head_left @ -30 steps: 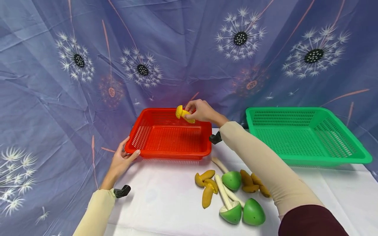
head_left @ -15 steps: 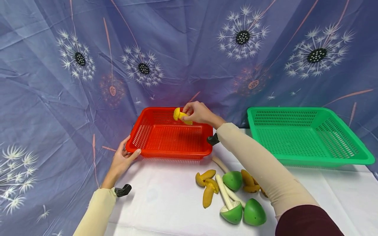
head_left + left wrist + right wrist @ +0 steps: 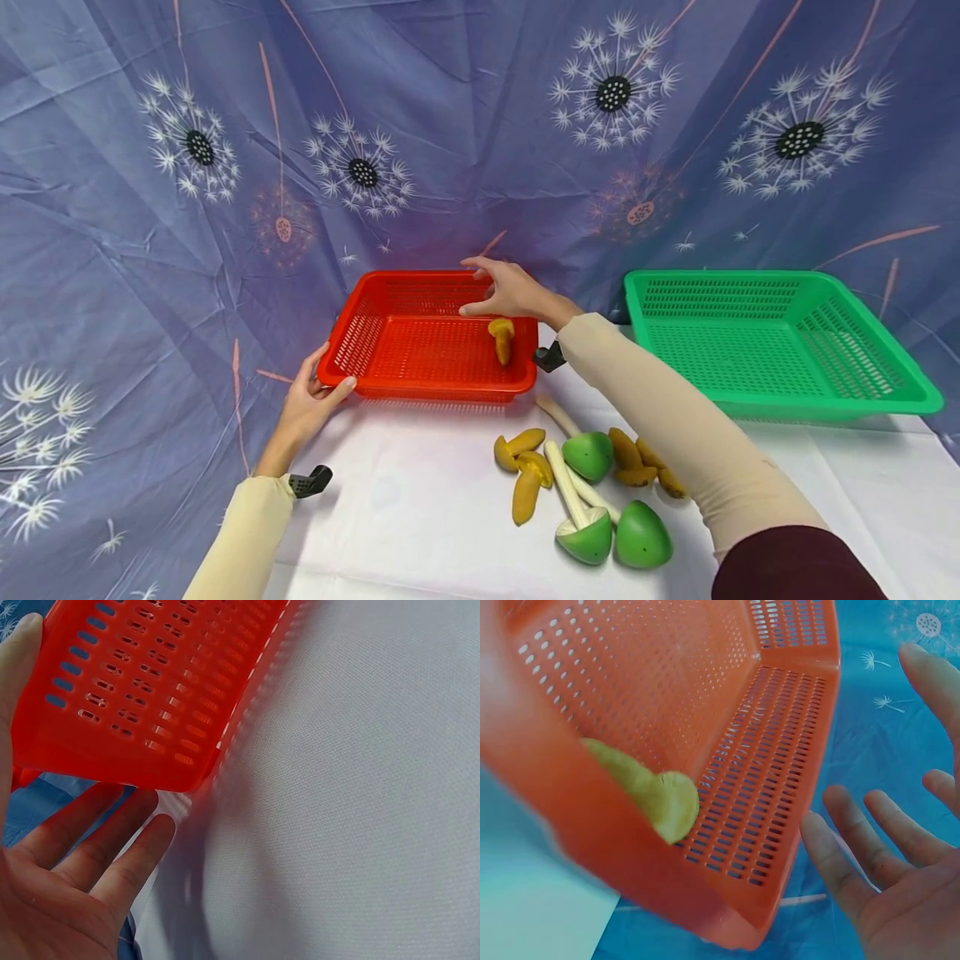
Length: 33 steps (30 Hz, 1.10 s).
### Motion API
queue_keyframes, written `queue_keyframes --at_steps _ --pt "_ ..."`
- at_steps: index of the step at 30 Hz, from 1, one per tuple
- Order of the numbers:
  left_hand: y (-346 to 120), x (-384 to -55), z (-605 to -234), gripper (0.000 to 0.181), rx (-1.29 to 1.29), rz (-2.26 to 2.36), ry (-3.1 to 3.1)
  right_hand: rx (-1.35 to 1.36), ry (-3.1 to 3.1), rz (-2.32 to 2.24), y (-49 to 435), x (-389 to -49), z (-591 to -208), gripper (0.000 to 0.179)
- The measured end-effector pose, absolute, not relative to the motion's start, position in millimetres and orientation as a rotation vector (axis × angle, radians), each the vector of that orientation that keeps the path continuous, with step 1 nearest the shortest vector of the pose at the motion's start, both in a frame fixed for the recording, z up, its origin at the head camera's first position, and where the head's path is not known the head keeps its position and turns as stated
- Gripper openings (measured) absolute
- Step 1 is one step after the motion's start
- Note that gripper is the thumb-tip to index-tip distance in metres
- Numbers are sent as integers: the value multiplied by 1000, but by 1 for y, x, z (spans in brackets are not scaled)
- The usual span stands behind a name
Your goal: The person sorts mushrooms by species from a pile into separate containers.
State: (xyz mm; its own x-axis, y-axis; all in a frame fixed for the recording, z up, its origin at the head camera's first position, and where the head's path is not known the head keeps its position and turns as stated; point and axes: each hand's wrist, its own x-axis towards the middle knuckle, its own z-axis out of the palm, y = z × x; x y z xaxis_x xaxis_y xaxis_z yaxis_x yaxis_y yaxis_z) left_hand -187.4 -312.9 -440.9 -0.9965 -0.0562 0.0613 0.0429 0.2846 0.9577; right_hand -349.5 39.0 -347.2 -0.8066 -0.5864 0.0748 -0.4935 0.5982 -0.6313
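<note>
A toy yellow mushroom (image 3: 502,340) is inside the red basket (image 3: 435,388), near its right end. My right hand (image 3: 510,289) hovers over the back right of this basket, thumb and fingers spread, holding nothing. In the right wrist view the same mushroom (image 3: 673,806) shows behind the basket's near wall, apart from the fingers. My left hand (image 3: 305,408) holds the basket's front left corner. The left wrist view has the thumb against one wall and nearly straight fingers (image 3: 142,851) at the adjoining wall's lower edge.
Green-capped toy mushrooms (image 3: 643,534) with pale stems lie on the white cloth (image 3: 390,500), among brown-yellow ones (image 3: 527,487). More brown ones (image 3: 633,462) sit beside the right forearm. A green basket (image 3: 750,358) stands at right. Blue patterned fabric (image 3: 465,125) hangs behind.
My right hand has let go of the yellow mushroom, which dropped into the red basket. Its fingers have spread. My left hand stays at the basket's corner.
</note>
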Motion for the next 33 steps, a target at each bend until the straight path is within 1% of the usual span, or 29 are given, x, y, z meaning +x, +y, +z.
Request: queue_keyframes --at_steps 12,19,23,26,33 --pt "-312 -193 -442 84 16 -1814 -2448 -1052 2643 -997 73 -322 -341 82" --pt "-324 -201 -467 85 26 -1800 -2435 -1158 2621 -985 97 -291 -331 80" --pt "-325 -201 -473 85 14 -1788 -2422 -1207 2618 -991 115 -268 -330 79" --pt "-324 -200 -471 84 -7 -1788 -2404 -1244 2627 -990 131 -252 -332 79" --pt "-312 -189 -446 85 -23 -1849 -2390 -1217 2662 -964 171 -214 -345 79"
